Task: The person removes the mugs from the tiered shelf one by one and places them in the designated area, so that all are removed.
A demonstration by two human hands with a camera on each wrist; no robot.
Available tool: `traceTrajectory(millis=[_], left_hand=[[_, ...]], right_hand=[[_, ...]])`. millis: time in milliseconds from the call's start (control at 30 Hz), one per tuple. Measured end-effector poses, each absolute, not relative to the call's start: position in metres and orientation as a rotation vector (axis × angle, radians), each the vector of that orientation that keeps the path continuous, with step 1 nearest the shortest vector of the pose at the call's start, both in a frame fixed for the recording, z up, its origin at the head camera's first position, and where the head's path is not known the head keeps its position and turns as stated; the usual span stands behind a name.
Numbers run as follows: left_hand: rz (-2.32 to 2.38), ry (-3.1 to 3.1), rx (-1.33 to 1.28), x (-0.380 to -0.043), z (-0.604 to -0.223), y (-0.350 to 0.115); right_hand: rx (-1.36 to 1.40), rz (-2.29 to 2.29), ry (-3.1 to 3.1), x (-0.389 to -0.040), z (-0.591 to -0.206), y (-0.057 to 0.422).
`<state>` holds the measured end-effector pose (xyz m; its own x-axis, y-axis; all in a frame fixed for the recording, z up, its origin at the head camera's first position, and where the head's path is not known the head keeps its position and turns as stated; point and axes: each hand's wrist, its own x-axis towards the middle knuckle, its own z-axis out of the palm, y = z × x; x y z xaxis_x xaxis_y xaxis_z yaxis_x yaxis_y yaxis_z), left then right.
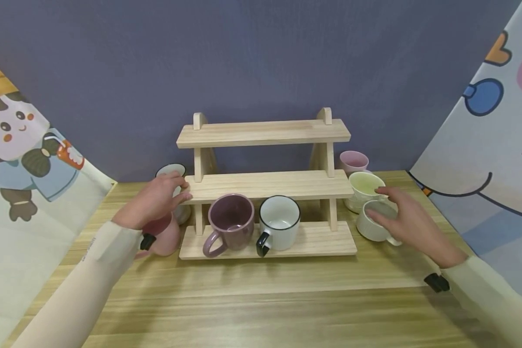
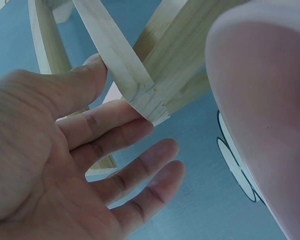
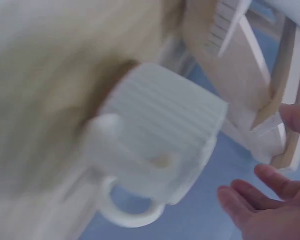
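Observation:
My left hand (image 1: pixel 163 193) is at the left end of the wooden shelf's middle board (image 1: pixel 267 185). In the left wrist view its thumb and first fingers lie along the board's corner, the other fingers spread loosely. Below this hand stands a pink mug (image 1: pixel 169 237), partly hidden by the wrist; a white mug with a dark rim (image 1: pixel 171 168) is behind it. On the right, my right hand (image 1: pixel 411 222) hovers over a white ribbed cup (image 3: pixel 165 110), fingers apart and holding nothing. A pale green cup (image 1: pixel 358 198) and a pink cup (image 1: pixel 354 162) stand behind that one.
On the bottom board (image 1: pixel 317 241) of the three-tier shelf stand a purple mug (image 1: pixel 237 232) and a white mug with black rim and handle (image 1: pixel 282 234). The top board (image 1: pixel 261 133) is above. A dark blue backdrop (image 1: pixel 261 63) rises behind the wooden table (image 1: pixel 261 309).

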<state>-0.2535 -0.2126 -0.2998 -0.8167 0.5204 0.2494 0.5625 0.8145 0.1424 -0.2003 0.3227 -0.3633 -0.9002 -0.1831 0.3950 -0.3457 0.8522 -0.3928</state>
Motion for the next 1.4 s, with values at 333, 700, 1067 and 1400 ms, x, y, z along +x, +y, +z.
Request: traceTrajectory(millis=[333,700,1067,1400], left_hand=[[-0.305,-2.817,-0.835,-0.253,-0.3,-0.214],[-0.31,-2.814,-0.828,-0.254,-0.3,-0.215],[-0.313,-2.831,-0.828,-0.254,-0.301,-0.217],[-0.301,-2.844,-0.834,-0.253,-0.299,-0.214]], right_hand=[[0.537,0.677,-2.664,-0.226,-0.335,0.289],[0.76,0.706,-2.52,-0.224,-0.327,0.251],[0.818,0.606,-2.681,-0.196,-0.311,0.16],[0.695,0.44,-2.727,-0.196,-0.317,0.12]])
